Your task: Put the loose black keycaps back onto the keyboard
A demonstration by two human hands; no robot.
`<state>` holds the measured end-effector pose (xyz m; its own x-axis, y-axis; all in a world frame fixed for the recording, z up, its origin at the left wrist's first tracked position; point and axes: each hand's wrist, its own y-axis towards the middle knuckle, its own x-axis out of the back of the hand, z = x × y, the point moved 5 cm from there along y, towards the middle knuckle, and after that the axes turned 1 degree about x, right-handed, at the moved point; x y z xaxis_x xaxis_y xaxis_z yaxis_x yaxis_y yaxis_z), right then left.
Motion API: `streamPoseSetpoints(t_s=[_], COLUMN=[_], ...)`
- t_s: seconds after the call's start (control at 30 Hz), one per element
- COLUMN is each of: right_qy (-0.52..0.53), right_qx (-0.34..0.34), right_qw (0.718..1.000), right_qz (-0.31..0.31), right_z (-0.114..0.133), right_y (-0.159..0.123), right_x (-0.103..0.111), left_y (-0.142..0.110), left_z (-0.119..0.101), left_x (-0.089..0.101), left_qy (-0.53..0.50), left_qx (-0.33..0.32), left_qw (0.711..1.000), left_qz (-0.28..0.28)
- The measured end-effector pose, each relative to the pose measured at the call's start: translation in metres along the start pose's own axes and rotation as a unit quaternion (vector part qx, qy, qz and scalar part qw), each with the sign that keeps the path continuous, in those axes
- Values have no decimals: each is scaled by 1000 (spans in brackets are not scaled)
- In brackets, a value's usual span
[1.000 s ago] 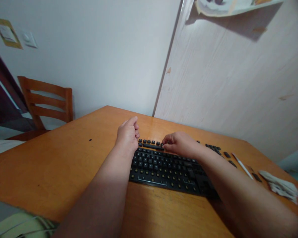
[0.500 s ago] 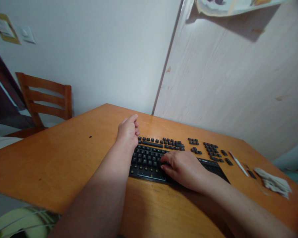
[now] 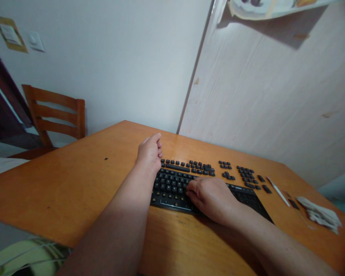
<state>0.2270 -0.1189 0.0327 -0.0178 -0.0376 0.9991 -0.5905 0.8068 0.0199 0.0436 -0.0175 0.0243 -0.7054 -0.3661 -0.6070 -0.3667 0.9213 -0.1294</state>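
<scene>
A black keyboard lies on the wooden table, with keycaps on some rows and bare key posts along its lower part. My right hand rests over its middle, thumb and fingers pinched together at the keys; whatever the fingertips grip is hidden. Just beyond the keyboard's left end, my left hand is held with its fingers curled in; what lies inside them cannot be seen. Behind the keyboard are loose black keycaps, among them a long space bar key.
More keycaps sit in groups on the right. Beyond them are a white pen-like stick, a small dark piece and a crumpled pale cloth. A tiny dark bit lies on the left of the table. A wooden chair stands behind.
My right thumb and fingers have closed together over the keys, where a gap showed between them before. My left hand keeps its curled pose. The view has shifted slightly.
</scene>
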Motion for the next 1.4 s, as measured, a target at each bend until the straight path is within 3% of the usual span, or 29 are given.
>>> streamPoseSetpoints(t_s=[0.57, 1.4], right_qy=[96, 141], right_qx=[-59, -53], right_qw=[994, 988], right_qz=[-2, 18], right_z=[-10, -14], right_y=[3, 8], right_x=[-7, -9], left_y=[1, 1], left_z=[1, 3], left_x=[-1, -2], left_qy=[9, 18], left_qx=[1, 0], left_qw=[1000, 1000], left_qz=[6, 14])
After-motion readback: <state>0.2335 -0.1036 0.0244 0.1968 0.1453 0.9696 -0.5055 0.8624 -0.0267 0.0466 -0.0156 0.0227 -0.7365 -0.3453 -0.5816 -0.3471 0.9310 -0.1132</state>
